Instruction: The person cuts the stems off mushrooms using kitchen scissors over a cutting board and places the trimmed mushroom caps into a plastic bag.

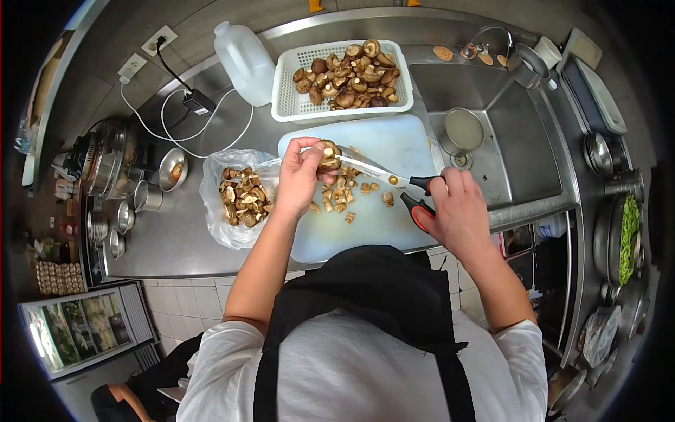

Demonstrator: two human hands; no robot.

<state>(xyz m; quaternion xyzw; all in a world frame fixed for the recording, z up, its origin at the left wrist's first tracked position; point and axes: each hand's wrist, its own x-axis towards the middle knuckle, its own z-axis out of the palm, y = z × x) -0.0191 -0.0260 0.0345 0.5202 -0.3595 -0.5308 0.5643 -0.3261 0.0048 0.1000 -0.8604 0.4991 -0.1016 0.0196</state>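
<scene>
Between the thumb and fingers of my left hand (301, 176) is a brown shiitake mushroom (329, 156), its pale stem side showing. My right hand (460, 211) grips the black and orange handles of a pair of scissors (380, 174), whose blades reach left to the mushroom's edge. Under both hands lies a white cutting board (380, 228) scattered with cut mushroom stems (340, 194). Left of my left forearm, a clear plastic bag (214, 190) holds cut mushroom pieces (247, 199). Behind the board, a white perforated basket (283, 88) contains many whole mushrooms (351, 74).
A translucent plastic jug (244, 63) stands left of the basket, near a power adapter (199, 102) with white cable. Metal bowls (173, 169) line the counter's left side. At right is a sink (520, 148) containing a round metal container (463, 129). Another person (140, 387) is at lower left.
</scene>
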